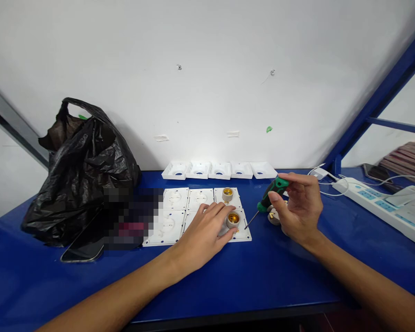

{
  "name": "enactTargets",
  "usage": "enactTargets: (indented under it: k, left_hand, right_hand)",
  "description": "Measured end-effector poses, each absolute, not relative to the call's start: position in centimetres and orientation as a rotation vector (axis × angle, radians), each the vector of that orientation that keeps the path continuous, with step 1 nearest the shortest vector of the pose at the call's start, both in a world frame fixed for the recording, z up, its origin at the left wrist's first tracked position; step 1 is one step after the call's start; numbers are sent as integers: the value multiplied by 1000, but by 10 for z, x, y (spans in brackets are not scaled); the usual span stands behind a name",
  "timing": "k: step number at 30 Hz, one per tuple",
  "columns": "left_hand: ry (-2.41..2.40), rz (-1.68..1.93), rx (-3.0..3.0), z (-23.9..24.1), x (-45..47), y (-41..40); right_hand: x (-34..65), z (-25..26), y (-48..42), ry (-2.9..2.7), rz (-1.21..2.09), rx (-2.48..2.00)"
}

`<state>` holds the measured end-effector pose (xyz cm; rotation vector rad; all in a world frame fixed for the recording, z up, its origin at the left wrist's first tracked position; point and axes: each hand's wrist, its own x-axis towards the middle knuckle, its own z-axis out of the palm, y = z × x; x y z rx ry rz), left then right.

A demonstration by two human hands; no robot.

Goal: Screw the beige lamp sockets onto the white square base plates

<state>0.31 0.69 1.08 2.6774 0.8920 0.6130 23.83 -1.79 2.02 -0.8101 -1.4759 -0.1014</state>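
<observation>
Here the lamp socket (233, 219) touches the left hand's (202, 235) fingertips (228, 213).

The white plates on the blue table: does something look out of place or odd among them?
Nothing looks damaged or spilled. Only two plates in the right column carry lamp sockets; the others are bare. One more socket lies loose behind the right hand, which holds a screwdriver. The left hand rests on the plates.

No readable text, label, brand, number or sign shows on anything here.
</observation>
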Motion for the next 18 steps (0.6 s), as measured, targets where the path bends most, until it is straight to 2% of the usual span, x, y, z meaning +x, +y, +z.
enactTargets:
  k: [13, 18]
  left_hand:
    - [900, 571, 2677, 8, 2, 9]
    - [811, 542, 2675, 13, 1, 7]
  right_hand:
    - [241, 16, -14, -1556, -144, -934]
    - [239, 18, -13, -1701, -46, -1044]
